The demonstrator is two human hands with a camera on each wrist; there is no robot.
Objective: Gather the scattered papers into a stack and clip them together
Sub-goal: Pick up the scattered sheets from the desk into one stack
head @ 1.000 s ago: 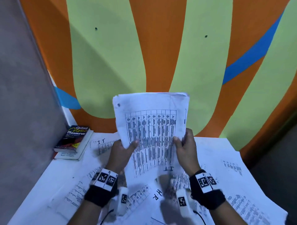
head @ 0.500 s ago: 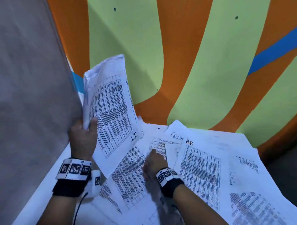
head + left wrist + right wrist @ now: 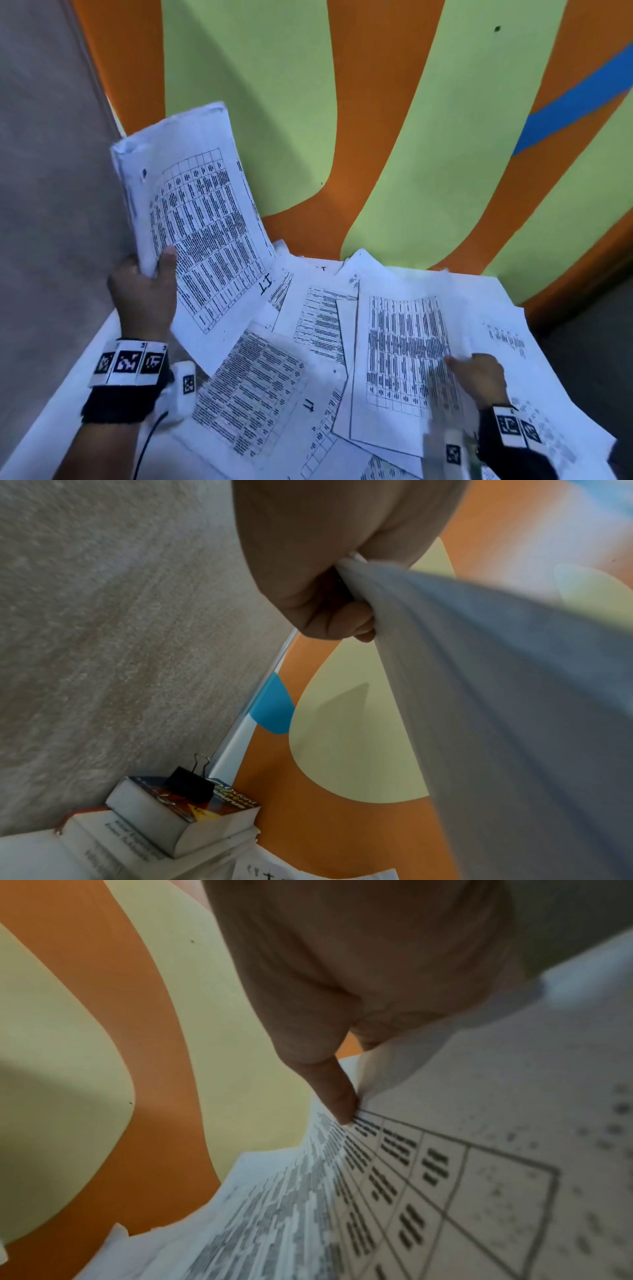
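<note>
the left hand (image 3: 144,291) holds a stack (image 3: 195,219) of printed sheets up off the tabletop (image 3: 41,425), at the left, tilted so its top leans toward the grey wall (image 3: 44,171). its grip is pressed together on the stack's lower left edge: thumb on the printed face, the other fingers curled behind, as the left wrist view (image 3: 329,610) also shows. the top sheet carries a dense table and a handwritten mark near its lower right corner.

the right hand (image 3: 479,380) is low at the right, over loose sheets (image 3: 308,325) that lie overlapped and askew across the tabletop. its grip pinches the right edge of one sheet (image 3: 404,349), which bows upward there; in the right wrist view one finger (image 3: 335,1093) lies along the printed face and the rest of the hand is behind the paper. that edge is blurred in the head view.

a black binder clip (image 3: 190,783) sits on top of a thesaurus (image 3: 192,813), which rests on another book (image 3: 103,840) in the tabletop's far left corner, against the grey wall, below the left hand. behind the tabletop stands a wall (image 3: 376,137) painted in orange, pale green and blue bands.

both wrists wear black bands (image 3: 116,401) with printed square markers.
</note>
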